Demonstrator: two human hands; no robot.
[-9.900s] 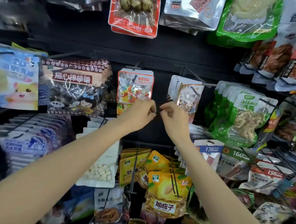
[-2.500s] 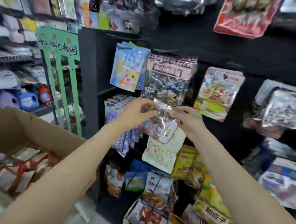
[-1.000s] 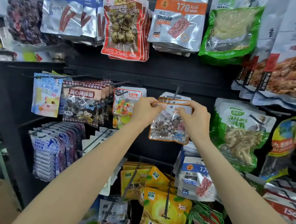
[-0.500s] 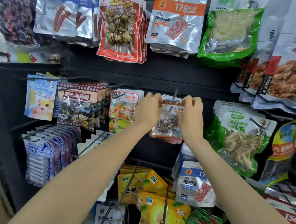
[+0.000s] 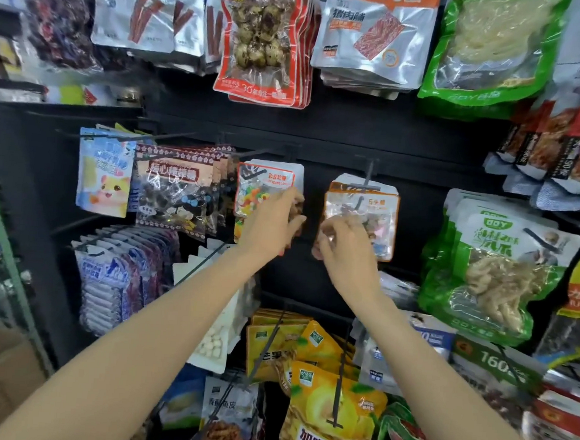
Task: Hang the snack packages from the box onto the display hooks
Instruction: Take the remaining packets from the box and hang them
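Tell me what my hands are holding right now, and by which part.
Nothing: the left hand and right hand hang loosely curled in front of the rack; the orange-edged packet hangs on its hook.

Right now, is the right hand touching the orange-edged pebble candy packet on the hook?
Cannot tell. In the head view the right hand overlaps the packet's lower left corner, so contact or a gap is hidden.

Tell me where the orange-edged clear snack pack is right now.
In the head view, the orange-edged pack hangs on a black hook centre-right, between the jelly-bean pack and the green packs, just behind the right hand.
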